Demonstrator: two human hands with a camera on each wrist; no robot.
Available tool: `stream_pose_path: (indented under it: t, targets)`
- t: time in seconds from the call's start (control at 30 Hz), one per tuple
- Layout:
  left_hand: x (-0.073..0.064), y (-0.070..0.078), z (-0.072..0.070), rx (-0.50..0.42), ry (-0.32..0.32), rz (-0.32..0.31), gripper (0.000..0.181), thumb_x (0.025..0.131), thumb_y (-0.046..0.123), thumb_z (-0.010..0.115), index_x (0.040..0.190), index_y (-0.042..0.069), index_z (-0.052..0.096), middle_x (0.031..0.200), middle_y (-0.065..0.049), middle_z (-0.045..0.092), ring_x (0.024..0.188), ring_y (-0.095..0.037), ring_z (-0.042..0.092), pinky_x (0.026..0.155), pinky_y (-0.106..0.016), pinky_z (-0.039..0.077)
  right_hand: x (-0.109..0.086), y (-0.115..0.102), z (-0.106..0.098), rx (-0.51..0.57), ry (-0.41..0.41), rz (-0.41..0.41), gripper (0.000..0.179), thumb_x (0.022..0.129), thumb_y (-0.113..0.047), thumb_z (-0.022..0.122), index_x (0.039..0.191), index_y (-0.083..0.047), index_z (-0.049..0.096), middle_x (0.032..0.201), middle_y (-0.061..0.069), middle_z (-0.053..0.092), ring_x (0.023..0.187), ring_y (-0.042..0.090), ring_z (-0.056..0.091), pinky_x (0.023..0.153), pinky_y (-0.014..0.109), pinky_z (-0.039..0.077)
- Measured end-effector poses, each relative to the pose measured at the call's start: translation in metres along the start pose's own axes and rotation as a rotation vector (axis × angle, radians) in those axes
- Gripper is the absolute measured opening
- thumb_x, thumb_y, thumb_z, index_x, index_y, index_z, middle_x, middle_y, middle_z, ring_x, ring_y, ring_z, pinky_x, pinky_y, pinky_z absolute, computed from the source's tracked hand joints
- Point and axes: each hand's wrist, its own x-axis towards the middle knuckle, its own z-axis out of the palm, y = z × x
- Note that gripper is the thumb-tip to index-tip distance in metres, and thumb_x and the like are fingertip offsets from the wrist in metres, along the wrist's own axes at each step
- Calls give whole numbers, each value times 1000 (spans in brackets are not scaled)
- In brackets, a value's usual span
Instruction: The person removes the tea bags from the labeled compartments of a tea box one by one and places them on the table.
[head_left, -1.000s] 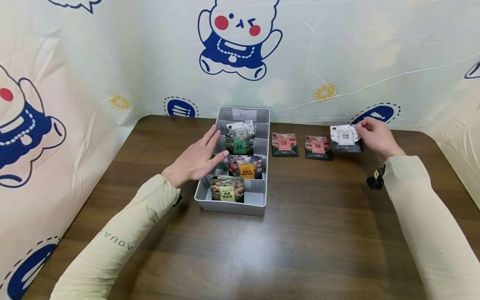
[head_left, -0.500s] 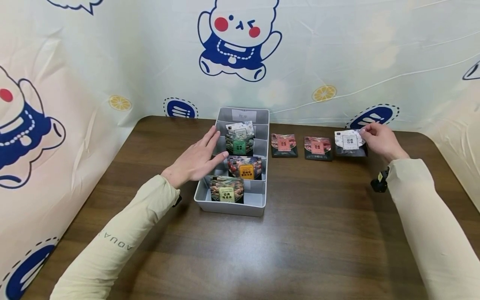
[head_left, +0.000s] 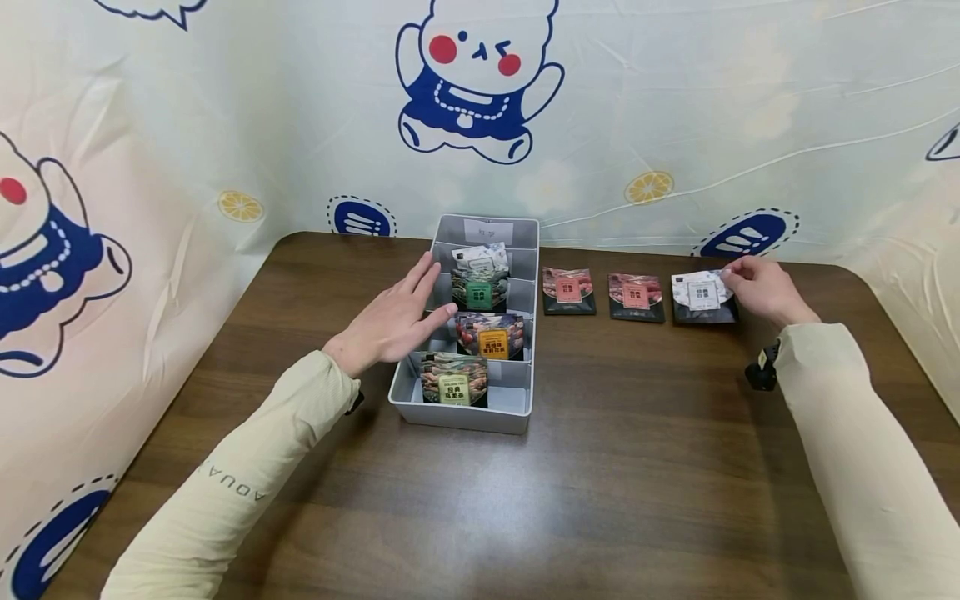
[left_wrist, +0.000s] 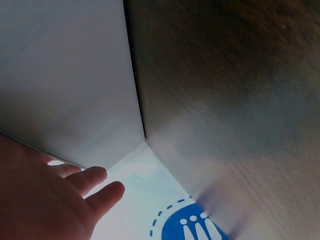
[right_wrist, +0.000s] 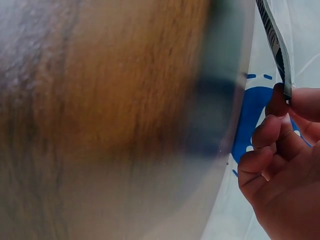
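My right hand (head_left: 768, 290) pinches the right edge of a white and black tea packet (head_left: 705, 293), close over the table at the back right. In the right wrist view the packet's thin edge (right_wrist: 276, 45) sits between thumb and forefinger, the other fingers curled beneath. My left hand (head_left: 393, 312) rests with straight fingers on the left rim of a grey divided box (head_left: 463, 414). The left wrist view shows those fingertips at the box's rim, beside its outer wall (left_wrist: 75, 75). Two red and black tea packets (head_left: 568, 290) lie on the table between box and right hand.
Inside the box's compartments stand a white packet (head_left: 480, 256), a green one (head_left: 479, 292), an orange-labelled one (head_left: 491, 335) and a yellow-green one (head_left: 454, 382). A paper label (head_left: 488, 230) marks the back. A printed curtain (head_left: 300, 100) hangs behind the wooden table (head_left: 600, 483).
My right hand has moved slightly right and toward the front with the white and black tea packet, now lined up beside the red ones. The left hand and the box have stayed put.
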Motion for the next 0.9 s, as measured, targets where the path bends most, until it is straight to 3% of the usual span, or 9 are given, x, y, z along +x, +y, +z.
stream_pose_path:
  t: [0.9]
  targets:
    - [1,0,1,-4,2,-4,82,98,65,19,156,10,4,164,-7,-10,150,-32,13,119,-49,21,5,12,6,-61,10,32,54,104,-37,33,129,9,42,124,35,45,104,44,42,91,61,39]
